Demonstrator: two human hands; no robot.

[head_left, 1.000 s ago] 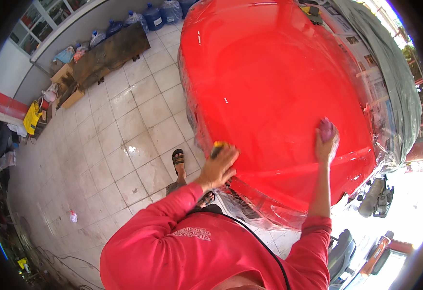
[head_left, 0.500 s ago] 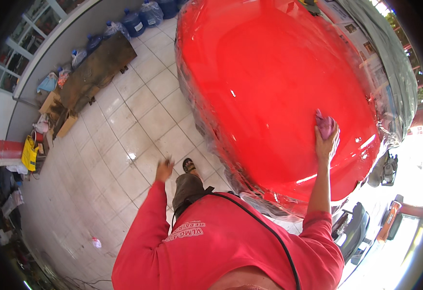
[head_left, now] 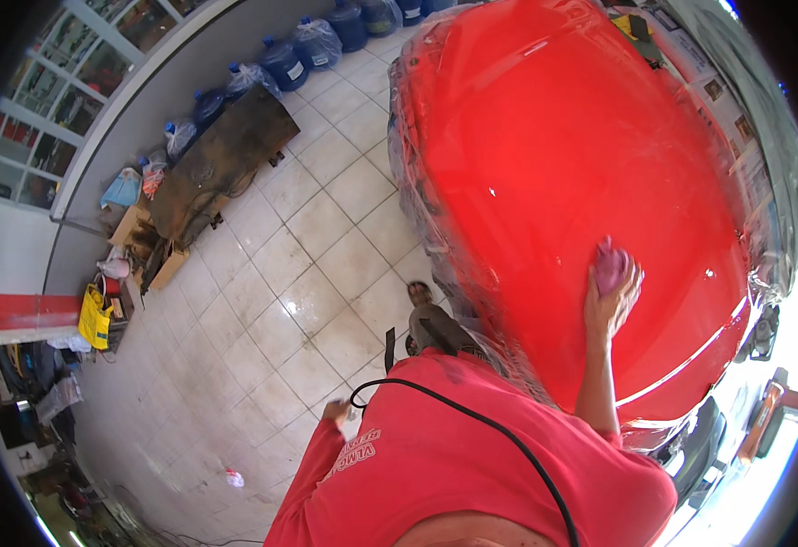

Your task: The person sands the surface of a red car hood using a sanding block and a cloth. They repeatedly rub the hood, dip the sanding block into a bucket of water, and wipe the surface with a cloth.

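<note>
A glossy red car panel fills the right side, edged with clear plastic sheeting and masking paper. My right hand rests on the panel's lower right part, fingers wrapped round a crumpled purple cloth. My left hand is low beside my body, away from the panel, mostly hidden by my red shirt; its fingers and anything in them cannot be made out. A black cable loops over my shirt.
Tiled floor lies left of the car. Along the wall stand blue water jugs, a dark board, cardboard and a yellow bag. Tools and clutter line the far left edge; more items sit at the lower right.
My left hand, earlier at the panel's edge with a yellow object, has moved down and back beside my body. My right hand stays on the panel with the cloth. The view has shifted.
</note>
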